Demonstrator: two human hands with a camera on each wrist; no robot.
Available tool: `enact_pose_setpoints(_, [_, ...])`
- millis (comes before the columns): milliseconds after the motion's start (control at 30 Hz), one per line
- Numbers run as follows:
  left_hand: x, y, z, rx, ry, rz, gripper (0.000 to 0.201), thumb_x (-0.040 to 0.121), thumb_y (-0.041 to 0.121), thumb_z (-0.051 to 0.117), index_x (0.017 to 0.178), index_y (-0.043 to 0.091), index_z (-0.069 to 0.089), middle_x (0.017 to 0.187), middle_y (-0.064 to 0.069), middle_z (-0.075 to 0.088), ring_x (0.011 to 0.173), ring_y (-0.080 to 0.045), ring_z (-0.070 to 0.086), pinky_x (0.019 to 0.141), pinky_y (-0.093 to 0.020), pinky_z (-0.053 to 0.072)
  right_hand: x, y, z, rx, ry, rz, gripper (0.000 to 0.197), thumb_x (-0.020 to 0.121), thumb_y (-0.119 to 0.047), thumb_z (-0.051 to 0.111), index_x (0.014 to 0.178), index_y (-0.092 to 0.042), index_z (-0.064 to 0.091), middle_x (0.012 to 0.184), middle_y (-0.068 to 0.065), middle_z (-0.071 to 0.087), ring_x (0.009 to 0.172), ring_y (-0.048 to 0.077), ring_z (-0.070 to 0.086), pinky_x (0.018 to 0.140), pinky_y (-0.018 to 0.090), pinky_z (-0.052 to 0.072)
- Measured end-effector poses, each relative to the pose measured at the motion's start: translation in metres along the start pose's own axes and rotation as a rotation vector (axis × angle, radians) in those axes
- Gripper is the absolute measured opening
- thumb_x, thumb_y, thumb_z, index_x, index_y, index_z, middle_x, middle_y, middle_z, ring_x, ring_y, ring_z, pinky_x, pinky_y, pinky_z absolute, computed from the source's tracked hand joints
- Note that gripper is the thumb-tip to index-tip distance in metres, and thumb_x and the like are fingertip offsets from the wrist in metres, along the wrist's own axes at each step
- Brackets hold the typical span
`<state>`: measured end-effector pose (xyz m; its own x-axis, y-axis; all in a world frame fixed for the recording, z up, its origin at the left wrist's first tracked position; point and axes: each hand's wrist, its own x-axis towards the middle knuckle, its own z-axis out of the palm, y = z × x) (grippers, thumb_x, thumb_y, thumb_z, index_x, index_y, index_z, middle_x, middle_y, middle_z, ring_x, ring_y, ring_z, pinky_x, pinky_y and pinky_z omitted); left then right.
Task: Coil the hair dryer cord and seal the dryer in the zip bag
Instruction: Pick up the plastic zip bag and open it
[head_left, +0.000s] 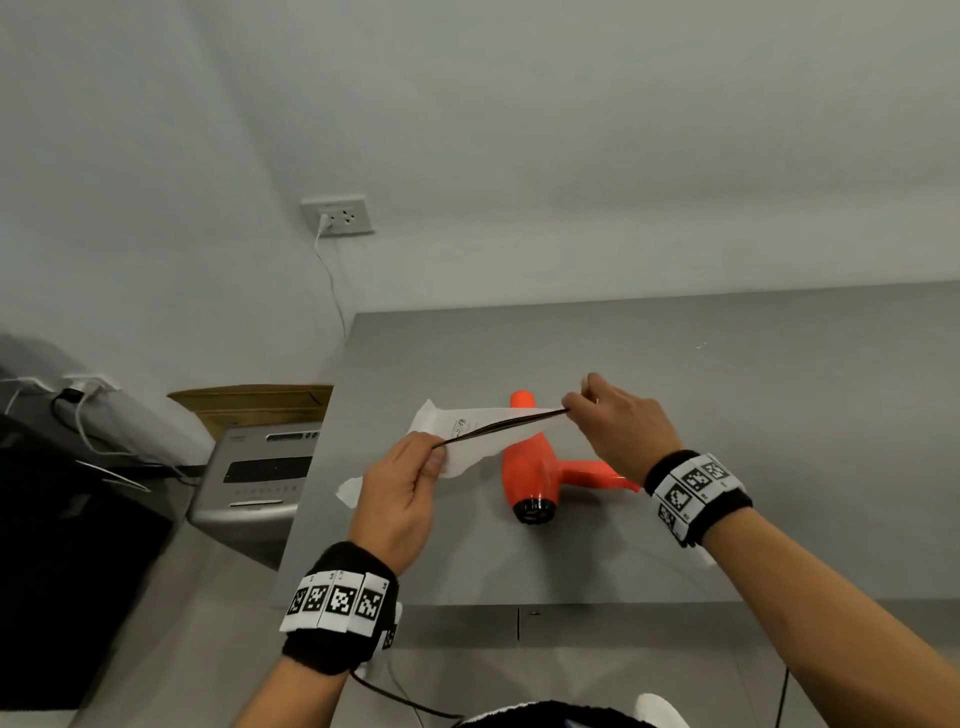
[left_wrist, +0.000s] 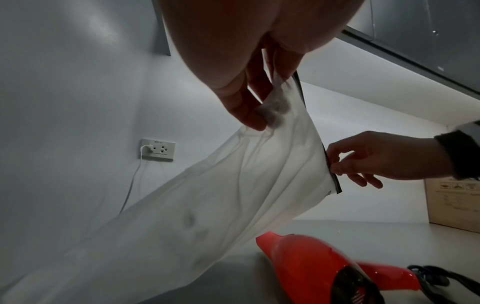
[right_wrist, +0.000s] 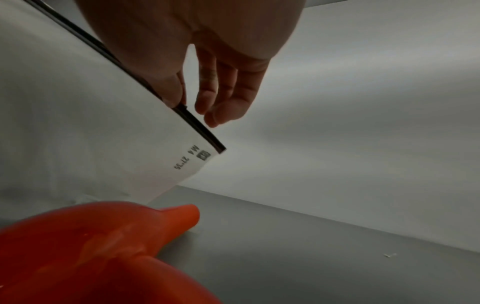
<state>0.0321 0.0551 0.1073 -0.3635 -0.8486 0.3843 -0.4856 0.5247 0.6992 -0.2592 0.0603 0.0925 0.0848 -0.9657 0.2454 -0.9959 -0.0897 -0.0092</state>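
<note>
An orange hair dryer (head_left: 535, 462) (left_wrist: 311, 265) (right_wrist: 85, 253) lies on the grey table (head_left: 727, 467), nozzle pointing away, handle to the right. Its black cord (left_wrist: 428, 277) lies bunched by the handle end. Above it I hold a frosted white zip bag (head_left: 467, 436) (left_wrist: 221, 195) (right_wrist: 91, 133) with a black zip strip. My left hand (head_left: 410, 483) (left_wrist: 257, 107) pinches the strip's left end. My right hand (head_left: 613, 421) (left_wrist: 363, 162) (right_wrist: 182, 96) pinches the strip near its right end between thumb and forefinger. The bag hangs over the dryer's nozzle.
A wall socket (head_left: 340, 215) with a white cable sits on the wall to the left. Left of the table stand a silver appliance (head_left: 260, 483) and a cardboard box (head_left: 260, 405). Another cardboard box (left_wrist: 454, 203) stands at the table's far right.
</note>
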Motion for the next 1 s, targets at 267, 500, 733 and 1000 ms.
enact_pose_setpoints(267, [-0.004,0.005,0.008,-0.024,0.012,0.031,0.017,0.102,0.01,0.051,0.102,0.022,0.062,0.09,0.023,0.055,0.087,0.005,0.056,0.071,-0.005,0.04,0.012,0.007,-0.006,0.093,0.128,0.306,0.01,0.097,-0.012,0.055,0.105,-0.017,0.053,0.085,0.004,0.052,0.052,0.025,0.042,0.048,0.026,0.029])
enact_pose_setpoints(500, [-0.019,0.0,0.02,-0.057,0.036,0.002,0.018,0.102,0.021,0.05,0.111,0.026,0.063,0.099,0.009,0.063,0.097,-0.003,0.061,0.081,-0.014,0.049,-0.005,-0.042,-0.006,1.583,-0.06,0.907,0.039,0.1,-0.042,0.056,0.098,-0.004,0.061,0.081,0.015,0.062,0.061,0.03,0.061,0.047,0.038,0.055])
enact_pose_setpoints(733, [-0.026,0.001,0.032,-0.077,-0.334,-0.161,0.044,0.096,0.064,0.038,0.095,0.032,0.067,0.09,0.015,0.068,0.087,-0.007,0.066,0.078,-0.039,0.058,-0.017,-0.063,0.021,1.511,-0.181,0.703,0.037,0.104,-0.036,0.051,0.1,-0.002,0.068,0.086,0.025,0.07,0.064,0.034,0.067,0.049,0.037,0.055])
enact_pose_setpoints(1000, [0.025,0.006,0.035,-0.04,-0.337,-0.273,0.033,0.098,0.028,0.057,0.069,0.014,0.051,0.057,0.003,0.053,0.048,-0.013,0.054,0.056,-0.034,0.051,-0.02,-0.066,0.008,1.262,-0.273,0.432,0.044,0.103,-0.038,0.049,0.098,0.003,0.064,0.085,0.02,0.072,0.073,0.036,0.07,0.076,0.055,0.058])
